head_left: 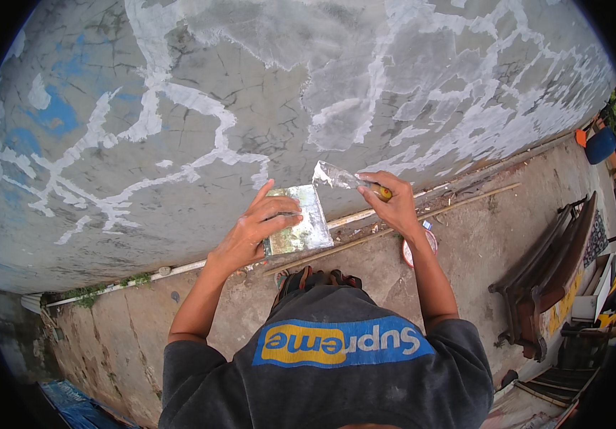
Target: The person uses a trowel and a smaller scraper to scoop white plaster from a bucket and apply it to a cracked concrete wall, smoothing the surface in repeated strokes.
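My left hand [254, 225] grips a flat, square metal plate [311, 222] smeared with whitish filler, its fingers lying over the left part of the face. In my right hand [394, 204] is a putty knife [340, 176] with a yellow-ended handle; white paste clings to its blade tip. The blade points left, just above the plate's upper right corner, and I cannot tell whether they touch. Ahead rises a grey, cracked wall [265, 93] with pale filler strips along its cracks and some blue paint patches at the left.
A white pipe [197, 266] runs along the wall's foot. A long stick [458, 209] lies on the concrete floor [229, 307]. Beside my right forearm stands a round tub [429, 247]. A dark wooden bench [547, 279] is at the right; a blue tarp [79, 404] lies lower left.
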Demonstrator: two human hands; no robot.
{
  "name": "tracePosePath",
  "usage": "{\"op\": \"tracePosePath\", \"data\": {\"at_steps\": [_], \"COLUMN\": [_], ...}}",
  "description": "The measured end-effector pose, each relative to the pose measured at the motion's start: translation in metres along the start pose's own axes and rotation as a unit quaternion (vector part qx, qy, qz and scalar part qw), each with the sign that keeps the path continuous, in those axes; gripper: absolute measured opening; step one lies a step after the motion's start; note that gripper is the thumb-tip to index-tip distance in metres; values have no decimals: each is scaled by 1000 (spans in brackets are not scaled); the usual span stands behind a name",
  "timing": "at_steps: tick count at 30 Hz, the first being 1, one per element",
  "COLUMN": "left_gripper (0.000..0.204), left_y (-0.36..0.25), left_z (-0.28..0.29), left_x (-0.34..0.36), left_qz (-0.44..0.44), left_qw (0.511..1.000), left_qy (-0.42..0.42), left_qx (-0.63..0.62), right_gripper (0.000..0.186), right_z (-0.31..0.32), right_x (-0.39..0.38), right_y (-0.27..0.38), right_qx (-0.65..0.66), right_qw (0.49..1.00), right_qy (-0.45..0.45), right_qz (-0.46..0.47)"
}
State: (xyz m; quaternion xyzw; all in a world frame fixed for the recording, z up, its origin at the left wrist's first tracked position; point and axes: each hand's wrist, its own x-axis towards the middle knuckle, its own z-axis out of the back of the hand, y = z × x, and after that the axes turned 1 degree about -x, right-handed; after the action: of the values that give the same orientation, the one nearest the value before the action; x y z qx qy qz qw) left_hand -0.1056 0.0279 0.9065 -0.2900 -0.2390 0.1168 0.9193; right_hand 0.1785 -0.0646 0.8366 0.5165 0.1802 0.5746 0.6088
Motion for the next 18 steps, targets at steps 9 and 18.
{"op": "tracePosePath", "data": {"at_steps": [9, 18], "left_gripper": [63, 61], "left_y": [0, -3], "left_z": [-2, -2], "left_x": [-2, -4], "left_qz": [3, 2], "left_qw": [1000, 1000], "left_qy": [-4, -14], "left_qx": [1, -2], "right_gripper": [26, 26], "right_z": [0, 0], "right_x": [-3, -3], "right_y": [2, 3], "right_qx": [-9, -12], "right_qw": [1000, 1000], "right_qy": [2, -7], "right_qz": [12, 24]}}
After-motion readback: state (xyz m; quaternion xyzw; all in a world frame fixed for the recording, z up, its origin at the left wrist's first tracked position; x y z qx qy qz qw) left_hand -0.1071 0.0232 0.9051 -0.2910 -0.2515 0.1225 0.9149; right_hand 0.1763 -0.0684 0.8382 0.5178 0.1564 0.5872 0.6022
